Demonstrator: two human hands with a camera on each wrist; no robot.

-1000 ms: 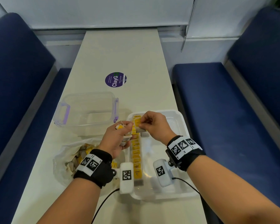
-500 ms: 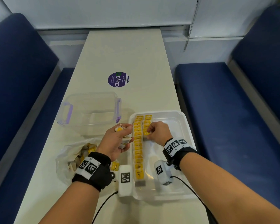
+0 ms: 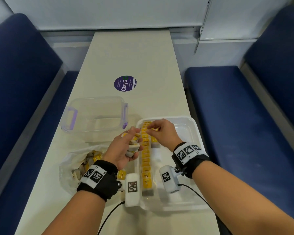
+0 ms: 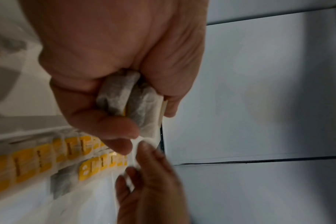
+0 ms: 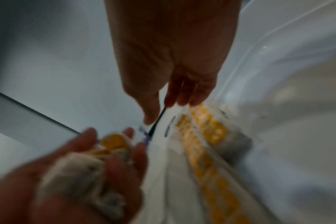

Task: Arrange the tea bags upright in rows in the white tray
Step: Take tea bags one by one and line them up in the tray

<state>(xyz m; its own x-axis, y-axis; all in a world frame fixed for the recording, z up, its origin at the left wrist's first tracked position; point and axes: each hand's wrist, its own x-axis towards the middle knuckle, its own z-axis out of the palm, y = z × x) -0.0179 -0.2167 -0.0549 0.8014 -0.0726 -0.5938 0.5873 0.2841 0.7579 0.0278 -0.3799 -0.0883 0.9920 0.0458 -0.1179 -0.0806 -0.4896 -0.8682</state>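
Observation:
The white tray point(image 3: 193, 126) lies at the table's right side. One long row of yellow-tagged tea bags point(image 3: 146, 160) stands upright along its left wall, and a short second row point(image 3: 154, 141) starts at the far end. My left hand point(image 3: 133, 143) hovers just left of the tray and grips a bunch of tea bags point(image 3: 131, 149), shown close in the left wrist view point(image 4: 125, 97). My right hand point(image 3: 149, 129) is over the tray's far left corner, fingertips close to the left hand. The blurred right wrist view shows its fingers point(image 5: 182, 97) loosely straight, with nothing between them.
An empty clear box with purple latches point(image 3: 95, 116) stands left of the tray. A thin plastic bag holding more tea bags point(image 3: 85, 163) lies near my left wrist. A purple sticker point(image 3: 125, 83) marks the table further off. Blue benches point(image 3: 244, 116) flank the narrow table.
The right hand carried a tea bag from the left hand into the second row, let it go, and has come back to the left hand. The left hand has barely moved.

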